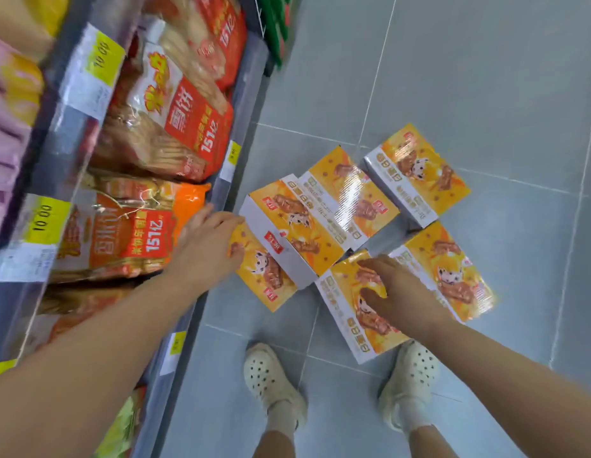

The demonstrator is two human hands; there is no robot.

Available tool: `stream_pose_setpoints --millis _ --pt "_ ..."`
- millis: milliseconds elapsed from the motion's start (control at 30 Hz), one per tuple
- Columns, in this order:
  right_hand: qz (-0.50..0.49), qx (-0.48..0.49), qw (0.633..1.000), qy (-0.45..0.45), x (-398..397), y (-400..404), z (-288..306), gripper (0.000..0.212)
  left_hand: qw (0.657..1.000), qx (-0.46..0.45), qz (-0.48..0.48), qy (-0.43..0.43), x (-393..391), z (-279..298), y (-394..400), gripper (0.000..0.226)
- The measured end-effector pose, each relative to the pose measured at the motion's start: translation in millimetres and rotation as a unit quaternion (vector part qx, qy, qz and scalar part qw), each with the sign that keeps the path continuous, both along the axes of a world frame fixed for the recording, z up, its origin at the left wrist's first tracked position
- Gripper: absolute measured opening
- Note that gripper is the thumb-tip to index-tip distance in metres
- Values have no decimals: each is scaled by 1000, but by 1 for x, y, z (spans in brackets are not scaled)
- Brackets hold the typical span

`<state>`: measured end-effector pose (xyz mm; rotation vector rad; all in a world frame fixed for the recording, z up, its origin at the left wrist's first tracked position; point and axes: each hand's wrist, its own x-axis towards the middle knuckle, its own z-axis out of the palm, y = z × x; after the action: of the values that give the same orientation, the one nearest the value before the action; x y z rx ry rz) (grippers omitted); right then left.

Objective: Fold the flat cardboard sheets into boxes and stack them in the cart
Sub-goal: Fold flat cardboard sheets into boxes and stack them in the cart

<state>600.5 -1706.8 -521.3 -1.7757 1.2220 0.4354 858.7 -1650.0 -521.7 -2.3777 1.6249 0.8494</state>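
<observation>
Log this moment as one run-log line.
left hand: touching orange box | right hand: open over nearest box | boxes on floor

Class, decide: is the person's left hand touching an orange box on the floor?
Touching. The head view shows the left hand with fingertips on the orange box nearest the shelf.

A shop aisle, most likely a supermarket or convenience store. Shown by tiered display shelves (201, 190) along the left, fronted with clear plastic strips carrying yellow price tags (104, 59) printed "10.00" above white barcode labels. Stocked with rows of identical orange-and-red snack bags (175, 117) bearing Chinese print, more pink and yellow packets further left. Underfoot, large grey floor tiles (485, 77) with pale grout lines, and several identical printed yellow retail boxes (320, 226) lying on them beside the shelving.
</observation>
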Motion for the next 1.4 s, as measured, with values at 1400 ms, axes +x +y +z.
stream_pose_setpoints --millis 1400 --pt "-94 -33 987 -130 3 -56 176 125 945 -193 183 188 -33 176 -16 127"
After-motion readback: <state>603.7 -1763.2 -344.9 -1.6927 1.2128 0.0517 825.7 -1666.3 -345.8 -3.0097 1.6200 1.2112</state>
